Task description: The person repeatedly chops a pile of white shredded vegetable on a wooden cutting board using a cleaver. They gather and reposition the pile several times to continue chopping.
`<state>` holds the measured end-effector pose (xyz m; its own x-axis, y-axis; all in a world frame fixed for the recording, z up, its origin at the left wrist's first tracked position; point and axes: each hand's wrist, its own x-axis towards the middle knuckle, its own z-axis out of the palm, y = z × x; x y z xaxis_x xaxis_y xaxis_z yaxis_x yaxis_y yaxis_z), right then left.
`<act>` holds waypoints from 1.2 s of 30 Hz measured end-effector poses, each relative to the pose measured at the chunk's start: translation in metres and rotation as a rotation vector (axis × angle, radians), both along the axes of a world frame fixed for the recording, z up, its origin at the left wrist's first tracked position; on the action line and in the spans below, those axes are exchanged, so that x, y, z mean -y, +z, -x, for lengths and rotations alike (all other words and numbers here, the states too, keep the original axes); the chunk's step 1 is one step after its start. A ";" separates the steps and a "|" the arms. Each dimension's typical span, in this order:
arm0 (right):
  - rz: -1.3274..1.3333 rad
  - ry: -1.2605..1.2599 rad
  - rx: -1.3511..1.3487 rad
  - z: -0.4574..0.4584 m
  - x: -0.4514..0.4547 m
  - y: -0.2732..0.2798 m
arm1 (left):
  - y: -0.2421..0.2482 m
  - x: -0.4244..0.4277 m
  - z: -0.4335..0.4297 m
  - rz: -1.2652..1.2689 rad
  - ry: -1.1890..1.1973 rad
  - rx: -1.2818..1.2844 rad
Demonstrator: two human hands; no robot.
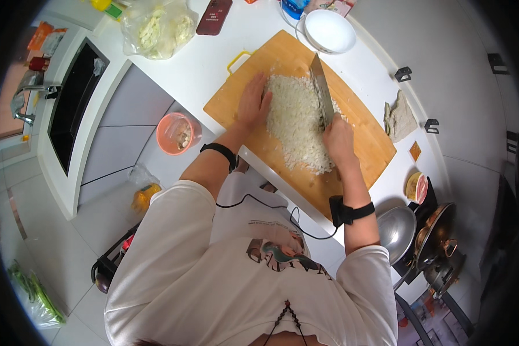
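A wooden cutting board [246, 93] lies at an angle on the white counter. Finely chopped pale vegetable [292, 114] is spread over its middle in a broad flat heap. My right hand [341, 140] grips the handle of a kitchen cleaver [322, 88], whose blade stands on edge along the right side of the heap. My left hand [254, 101] rests on the board against the heap's left edge, fingers extended and thumb apart, holding nothing.
Beyond the board stand a white bowl [330, 31], a phone [214, 17] and a clear plastic bag of pale vegetable [160, 30]. A cloth [401, 116] lies right; a metal wok [395, 231] is lower right. An orange bin [178, 134] stands below the counter, left.
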<state>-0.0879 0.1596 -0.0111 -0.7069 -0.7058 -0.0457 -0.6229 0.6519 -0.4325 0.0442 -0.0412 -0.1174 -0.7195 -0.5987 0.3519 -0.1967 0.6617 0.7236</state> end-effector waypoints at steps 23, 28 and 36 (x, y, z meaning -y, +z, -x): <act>-0.056 -0.078 0.067 -0.010 0.006 0.019 | 0.008 -0.006 -0.002 -0.021 0.048 -0.094; -0.034 -0.054 0.059 -0.013 0.013 0.027 | 0.004 -0.007 -0.003 -0.027 0.052 -0.072; -0.067 -0.155 0.066 -0.013 0.004 0.028 | 0.004 -0.006 0.000 -0.023 0.071 -0.086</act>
